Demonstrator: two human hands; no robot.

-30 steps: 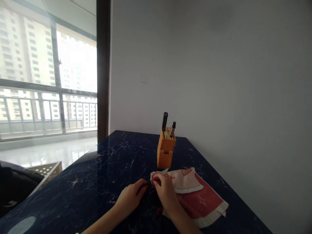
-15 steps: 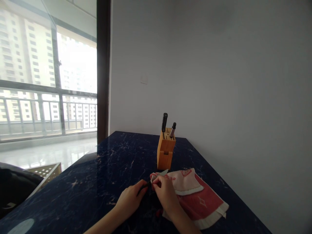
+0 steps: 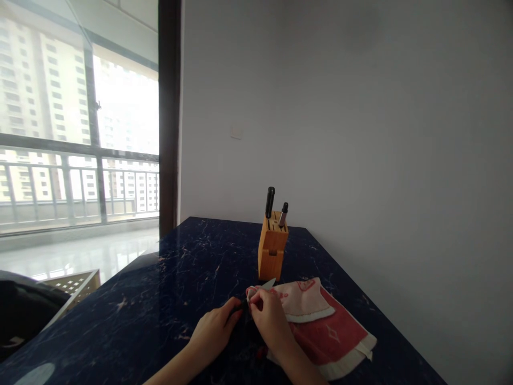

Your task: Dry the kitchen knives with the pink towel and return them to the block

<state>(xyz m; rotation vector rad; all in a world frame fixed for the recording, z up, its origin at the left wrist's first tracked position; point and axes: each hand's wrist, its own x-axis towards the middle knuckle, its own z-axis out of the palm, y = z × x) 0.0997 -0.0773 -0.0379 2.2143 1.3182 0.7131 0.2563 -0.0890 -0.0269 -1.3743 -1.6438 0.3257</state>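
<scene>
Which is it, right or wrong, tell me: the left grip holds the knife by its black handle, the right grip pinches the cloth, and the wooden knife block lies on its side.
Wrong on one point: the wooden knife block stands upright on the table, as the head view shows. The left grip holds the knife by its black handle, and the right grip pinches the cloth.

My left forearm (image 3: 180, 359) slants up from the bottom edge to my left hand (image 3: 212, 325), curled at lower centre. Just right of it, my right hand (image 3: 269, 316) leans up and leftward, thumb and forefinger pinched together.
</scene>
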